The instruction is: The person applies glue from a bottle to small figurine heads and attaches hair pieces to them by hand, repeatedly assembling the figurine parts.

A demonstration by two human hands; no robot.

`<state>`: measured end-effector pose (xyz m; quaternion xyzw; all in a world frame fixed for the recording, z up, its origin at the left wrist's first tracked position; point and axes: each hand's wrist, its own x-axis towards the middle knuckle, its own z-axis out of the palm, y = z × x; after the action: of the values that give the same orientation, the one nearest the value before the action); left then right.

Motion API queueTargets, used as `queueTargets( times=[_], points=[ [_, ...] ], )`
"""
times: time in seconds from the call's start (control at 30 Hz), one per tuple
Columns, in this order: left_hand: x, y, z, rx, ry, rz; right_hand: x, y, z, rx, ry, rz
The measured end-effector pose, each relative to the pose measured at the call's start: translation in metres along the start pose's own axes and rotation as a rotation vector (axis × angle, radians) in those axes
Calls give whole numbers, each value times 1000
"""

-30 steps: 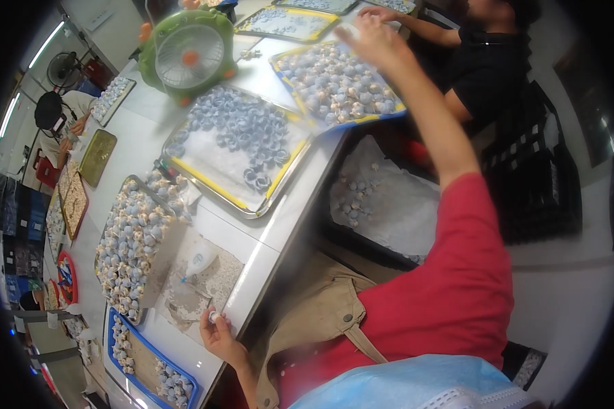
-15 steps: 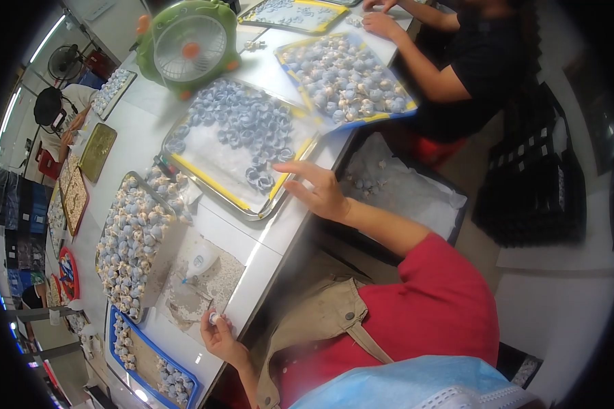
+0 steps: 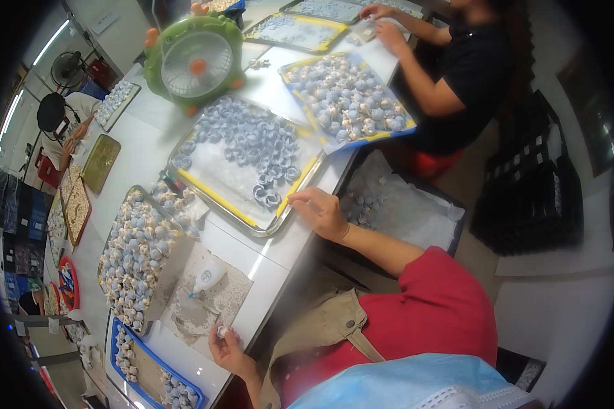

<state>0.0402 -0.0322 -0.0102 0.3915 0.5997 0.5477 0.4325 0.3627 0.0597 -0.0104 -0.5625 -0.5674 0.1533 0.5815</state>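
My left hand (image 3: 228, 351) is at the table's near edge, its fingers closed on a small white piece (image 3: 222, 332). Beside it lies a stained sheet (image 3: 235, 300) with a white glue bottle (image 3: 210, 278) on it. My right hand (image 3: 320, 213) hovers at the near corner of a metal tray (image 3: 228, 199) with yellow edges, its fingers apart and nothing visible in them. Blue-grey cup-shaped pieces (image 3: 266, 146) fill much of that tray, some close to my fingertips.
A green fan (image 3: 194, 65) stands behind the tray. Trays of round blue-and-cream pieces (image 3: 351, 95) lie at the back right and left (image 3: 136, 255). A blue tray (image 3: 147, 392) is at the near left. A co-worker's arms (image 3: 416, 65) rest at the far right; a black crate (image 3: 457, 218) sits below the table.
My right hand has come back from the co-worker's side of the table to the metal tray's near corner. My left hand keeps its hold. The view has shifted slightly.
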Motion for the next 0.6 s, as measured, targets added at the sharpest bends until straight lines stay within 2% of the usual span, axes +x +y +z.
queueTargets(
  times=[0.6],
  points=[
    [0,0,-12,31,-30,3,-7,-1,8,-60,-1,-19]
  ],
)
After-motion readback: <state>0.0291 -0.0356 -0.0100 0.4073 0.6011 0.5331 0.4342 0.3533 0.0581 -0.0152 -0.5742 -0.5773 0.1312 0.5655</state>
